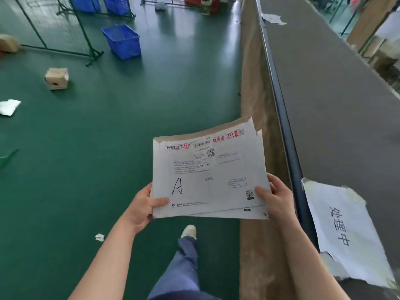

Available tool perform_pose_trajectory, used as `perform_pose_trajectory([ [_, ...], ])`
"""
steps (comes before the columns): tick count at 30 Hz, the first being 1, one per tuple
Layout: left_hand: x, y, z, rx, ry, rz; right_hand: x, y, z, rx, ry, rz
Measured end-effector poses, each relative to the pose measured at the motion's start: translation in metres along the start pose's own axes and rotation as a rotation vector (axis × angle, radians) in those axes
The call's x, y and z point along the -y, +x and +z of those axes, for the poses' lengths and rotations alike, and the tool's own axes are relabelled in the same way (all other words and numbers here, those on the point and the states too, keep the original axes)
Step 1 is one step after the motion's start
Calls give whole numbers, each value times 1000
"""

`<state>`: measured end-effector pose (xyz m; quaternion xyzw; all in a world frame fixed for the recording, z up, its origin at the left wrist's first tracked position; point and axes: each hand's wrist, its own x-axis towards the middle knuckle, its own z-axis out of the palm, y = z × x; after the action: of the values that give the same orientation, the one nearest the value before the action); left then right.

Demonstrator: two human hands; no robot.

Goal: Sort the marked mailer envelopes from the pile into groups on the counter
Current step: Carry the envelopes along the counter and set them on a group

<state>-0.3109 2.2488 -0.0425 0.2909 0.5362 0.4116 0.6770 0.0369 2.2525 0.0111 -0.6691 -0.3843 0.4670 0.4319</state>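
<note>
I hold a small stack of white mailer envelopes [207, 174] in front of me, above the green floor beside the counter. The top envelope bears a handwritten "A" at its lower left, printed labels and QR codes. My left hand [144, 205] grips the stack's lower left corner, thumb on top. My right hand [276, 198] grips the lower right corner, thumb on the top envelope. At least one more envelope peeks out underneath at the right and bottom edges. The long grey counter [337, 105] runs along my right side.
A white paper sign [344, 230] with black characters is taped on the counter near me. On the floor lie a blue crate [123, 41], a taped cardboard parcel [56, 78], a white packet [8, 107] and paper scraps. Green wire racks [65, 29] stand at the far left.
</note>
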Motion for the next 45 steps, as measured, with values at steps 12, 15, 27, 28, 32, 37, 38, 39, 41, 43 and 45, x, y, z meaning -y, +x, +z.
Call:
perform_pose_trajectory([
  [12, -210, 316, 59, -19, 11, 73, 136, 313, 55, -152, 32, -23],
  [15, -242, 401, 101, -55, 88, 124, 144, 399, 51, -211, 61, -24],
  [27, -448, 712, 262, -211, 229, 321, 275, 767, 23, -276, 150, -44],
  [28, -461, 732, 263, -228, 208, 325, 290, 790, 27, -266, 135, -59],
  [32, -496, 817, 269, -272, 145, 300, 320, 892, 48, -240, 33, -84],
  [37, -552, 957, 253, -207, 203, 269, 339, 1043, 94, -203, -111, -38],
  [38, -570, 991, 244, -186, 211, 270, 348, 1076, 108, -200, -141, -40],
  [39, -592, 1024, 238, -168, 221, 283, 360, 1112, 120, -200, -165, -59],
  [41, -633, 1076, 233, -113, 198, 282, 389, 1165, 138, -222, -179, -66],
  [43, -674, 1123, 233, -57, 160, 249, 424, 1214, 151, -223, -184, -91],
  [45, -719, 1184, 236, 30, 193, 206, 459, 1279, 165, -236, -179, -120],
])
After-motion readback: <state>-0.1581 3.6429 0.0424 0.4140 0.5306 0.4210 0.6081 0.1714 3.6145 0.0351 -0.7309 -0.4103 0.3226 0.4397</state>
